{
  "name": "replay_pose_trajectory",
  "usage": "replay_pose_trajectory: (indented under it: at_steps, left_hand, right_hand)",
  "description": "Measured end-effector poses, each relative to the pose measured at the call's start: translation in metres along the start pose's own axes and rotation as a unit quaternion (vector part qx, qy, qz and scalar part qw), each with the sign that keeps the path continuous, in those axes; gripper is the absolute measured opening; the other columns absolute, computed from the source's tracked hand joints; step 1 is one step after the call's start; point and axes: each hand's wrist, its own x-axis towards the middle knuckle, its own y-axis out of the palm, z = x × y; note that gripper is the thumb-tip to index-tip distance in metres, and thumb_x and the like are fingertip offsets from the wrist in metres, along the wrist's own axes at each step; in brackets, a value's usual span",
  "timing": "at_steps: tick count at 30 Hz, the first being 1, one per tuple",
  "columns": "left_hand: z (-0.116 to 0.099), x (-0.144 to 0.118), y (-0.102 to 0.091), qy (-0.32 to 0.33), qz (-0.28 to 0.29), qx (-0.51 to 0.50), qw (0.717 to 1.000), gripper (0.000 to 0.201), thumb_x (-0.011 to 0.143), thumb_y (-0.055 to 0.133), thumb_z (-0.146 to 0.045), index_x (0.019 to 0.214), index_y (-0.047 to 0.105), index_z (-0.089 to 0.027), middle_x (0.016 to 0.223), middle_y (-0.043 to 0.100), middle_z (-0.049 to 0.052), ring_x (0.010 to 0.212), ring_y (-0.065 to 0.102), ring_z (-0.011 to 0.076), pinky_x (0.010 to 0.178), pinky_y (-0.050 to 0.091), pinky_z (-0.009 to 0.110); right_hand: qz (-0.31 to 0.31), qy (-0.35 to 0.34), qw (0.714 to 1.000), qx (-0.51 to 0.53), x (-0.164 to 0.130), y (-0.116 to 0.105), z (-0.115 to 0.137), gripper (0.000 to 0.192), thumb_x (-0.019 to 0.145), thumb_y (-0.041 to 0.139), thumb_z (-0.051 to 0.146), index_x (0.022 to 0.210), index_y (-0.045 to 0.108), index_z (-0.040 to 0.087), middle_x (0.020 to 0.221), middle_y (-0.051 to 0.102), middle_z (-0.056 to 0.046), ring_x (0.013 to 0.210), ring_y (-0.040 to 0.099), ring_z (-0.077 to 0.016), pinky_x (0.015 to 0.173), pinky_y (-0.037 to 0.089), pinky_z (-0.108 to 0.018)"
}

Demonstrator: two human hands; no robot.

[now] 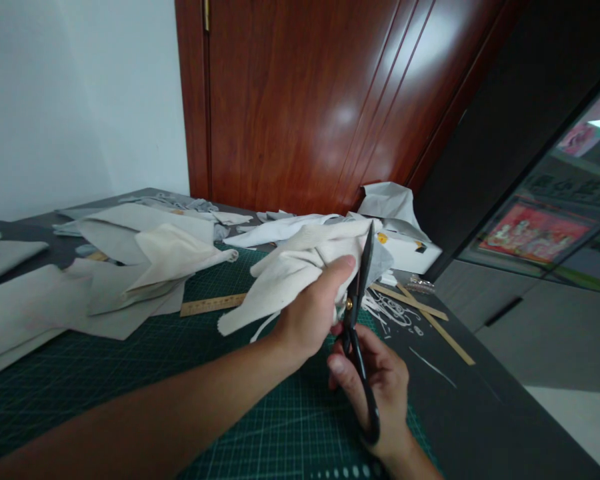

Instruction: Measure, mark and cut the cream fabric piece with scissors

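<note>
Green cutting mat covers my table near its right edge, where my left hand grips bunched canvas fabric while my right hand clasps black scissors, mid-trim, needing a steady squeeze next.

Green gridded cutting mat covers the lower left of the frame, with a wooden ruler lying on it near centre. Loose pale fabric pieces heaped at left; white box and thin wooden strips at centre right. Red-brown door fills the upper centre.
</note>
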Motion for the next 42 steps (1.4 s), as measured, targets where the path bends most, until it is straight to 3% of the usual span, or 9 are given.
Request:
replay_pose_trajectory:
  at_steps: [4,10,13,16,22,27,31,37,42]
  left_hand:
    - [-0.004,0.002,0.003,0.009,0.048,-0.058,0.997,0.032,0.081,0.076,-0.046,0.063,0.068,-0.020,0.052,0.060,0.000,0.046,0.054,0.0150,0.048,0.045,0.029]
    - [-0.028,0.007,0.012,0.039,-0.002,-0.168,0.985,0.010,0.067,0.078,-0.019,0.073,0.070,-0.019,0.070,0.070,-0.001,0.060,0.063,0.0149,0.059,0.052,0.028]
    - [-0.038,0.013,0.012,0.038,-0.027,-0.195,0.980,0.027,0.059,0.074,-0.007,0.083,0.072,-0.019,0.077,0.072,-0.001,0.079,0.071,0.0188,0.084,0.058,0.034]
    - [-0.044,0.017,0.011,0.024,-0.023,-0.200,0.979,0.037,0.056,0.069,-0.002,0.089,0.072,-0.019,0.083,0.074,0.001,0.092,0.072,0.0232,0.095,0.056,0.040]
    - [-0.051,0.017,0.009,-0.050,0.003,-0.173,0.984,0.021,0.062,0.070,-0.007,0.082,0.068,-0.014,0.083,0.071,0.005,0.086,0.071,0.0247,0.089,0.058,0.042]
    - [-0.051,0.017,0.008,0.025,-0.014,-0.119,0.992,0.039,0.062,0.070,-0.001,0.096,0.071,-0.021,0.088,0.071,0.000,0.086,0.070,0.0208,0.079,0.056,0.034]
    - [-0.048,0.018,0.006,0.032,-0.013,-0.104,0.994,0.035,0.065,0.076,-0.006,0.095,0.071,-0.022,0.088,0.074,0.002,0.097,0.070,0.0230,0.083,0.056,0.035]
    - [-0.045,0.019,0.008,0.032,-0.029,-0.131,0.990,0.030,0.065,0.089,-0.016,0.089,0.070,-0.019,0.086,0.074,-0.001,0.084,0.071,0.0174,0.087,0.057,0.035]
    - [-0.045,0.019,0.012,-0.020,0.003,-0.177,0.984,0.037,0.070,0.093,-0.031,0.100,0.074,-0.018,0.101,0.080,0.004,0.103,0.075,0.0220,0.100,0.056,0.038]
  right_hand:
    - [-0.014,-0.001,1.000,0.018,0.000,-0.001,-0.002,0.025,0.080,0.085,0.031,0.101,0.076,0.024,0.064,0.063,0.005,0.048,0.056,-0.0094,0.046,0.045,-0.018]
    - [-0.012,0.003,1.000,0.009,-0.001,0.000,-0.004,0.027,0.080,0.086,0.032,0.103,0.075,0.023,0.064,0.064,0.005,0.048,0.056,-0.0093,0.046,0.046,-0.018]
    - [-0.012,0.004,1.000,0.008,-0.001,0.000,-0.004,0.027,0.079,0.086,0.033,0.102,0.075,0.024,0.065,0.063,0.004,0.049,0.055,-0.0096,0.046,0.046,-0.018]
    - [-0.004,0.003,1.000,0.012,0.001,-0.001,-0.004,0.027,0.079,0.086,0.033,0.103,0.075,0.024,0.066,0.063,0.005,0.049,0.055,-0.0101,0.045,0.045,-0.019]
    - [0.011,-0.001,1.000,0.013,0.001,-0.001,-0.003,0.028,0.079,0.085,0.031,0.104,0.074,0.023,0.065,0.062,0.005,0.049,0.054,-0.0105,0.046,0.044,-0.021]
    - [0.031,-0.002,0.999,0.011,0.000,0.001,-0.005,0.028,0.080,0.085,0.030,0.104,0.074,0.024,0.066,0.060,0.005,0.050,0.052,-0.0103,0.045,0.042,-0.021]
    - [0.044,0.003,0.999,0.018,0.000,0.002,-0.006,0.027,0.080,0.085,0.031,0.104,0.074,0.024,0.065,0.059,0.006,0.050,0.051,-0.0104,0.046,0.041,-0.021]
    - [0.052,0.013,0.998,0.029,-0.002,0.004,-0.004,0.030,0.078,0.087,0.032,0.104,0.074,0.024,0.064,0.057,0.006,0.049,0.049,-0.0107,0.046,0.041,-0.022]
    - [0.047,0.011,0.998,0.047,-0.003,0.005,-0.005,0.032,0.076,0.089,0.032,0.104,0.076,0.024,0.065,0.059,0.006,0.050,0.050,-0.0107,0.046,0.040,-0.022]
